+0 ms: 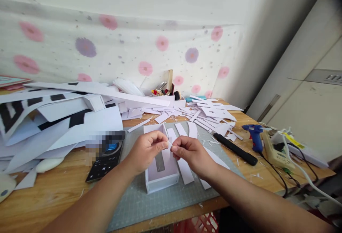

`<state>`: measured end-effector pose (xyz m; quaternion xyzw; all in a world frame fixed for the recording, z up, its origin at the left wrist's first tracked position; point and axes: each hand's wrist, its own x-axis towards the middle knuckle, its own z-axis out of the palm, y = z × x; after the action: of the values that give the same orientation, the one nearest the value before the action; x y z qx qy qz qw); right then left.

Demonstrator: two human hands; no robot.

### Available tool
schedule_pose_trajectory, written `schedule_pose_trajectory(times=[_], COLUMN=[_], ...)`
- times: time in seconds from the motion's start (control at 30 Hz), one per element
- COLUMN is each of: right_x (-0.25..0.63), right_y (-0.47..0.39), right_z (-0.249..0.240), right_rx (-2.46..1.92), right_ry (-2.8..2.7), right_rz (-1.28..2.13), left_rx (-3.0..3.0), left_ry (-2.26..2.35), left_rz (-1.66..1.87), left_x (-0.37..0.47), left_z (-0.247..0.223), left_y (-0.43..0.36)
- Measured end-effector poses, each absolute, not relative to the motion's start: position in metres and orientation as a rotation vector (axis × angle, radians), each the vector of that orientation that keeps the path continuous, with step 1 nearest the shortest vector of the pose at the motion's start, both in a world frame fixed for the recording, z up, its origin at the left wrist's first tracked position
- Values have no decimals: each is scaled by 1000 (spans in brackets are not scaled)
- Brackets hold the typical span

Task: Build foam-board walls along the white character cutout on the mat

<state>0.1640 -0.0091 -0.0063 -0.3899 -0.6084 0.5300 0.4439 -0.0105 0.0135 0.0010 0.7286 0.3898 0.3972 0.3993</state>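
Observation:
My left hand [144, 153] and my right hand [194, 156] meet with pinched fingertips above an open white foam-board box [163, 184]. Between them is a tiny thin white sliver [169, 143], pinched from both sides; its exact kind is too small to make out. A rectangular slot shows in the box's floor, and my hands partly hide its far end. Just right of the box, several white strips [185, 171] lie on the grey-green cutting mat [133, 204].
Right of the mat lie a black-handled cutter [235, 149], a blue glue gun [253, 136] and a power strip [276, 151] with cables. White offcuts [213, 113] pile up behind. At left are a phone [105, 161] and stacked white sheets [61, 129].

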Motion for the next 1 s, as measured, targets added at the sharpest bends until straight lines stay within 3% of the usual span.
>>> schedule_pose_trajectory(times=[0.53, 1.0], right_x=[161, 172], right_y=[-16, -14], right_z=[-2, -1], right_rx=[-956, -1046], right_ry=[-1365, -1641], right_rz=[1382, 1150], left_rx=[1866, 1925], left_ry=[903, 906], left_rz=[999, 933], left_x=[-12, -15], left_z=[2, 2], left_y=[13, 15])
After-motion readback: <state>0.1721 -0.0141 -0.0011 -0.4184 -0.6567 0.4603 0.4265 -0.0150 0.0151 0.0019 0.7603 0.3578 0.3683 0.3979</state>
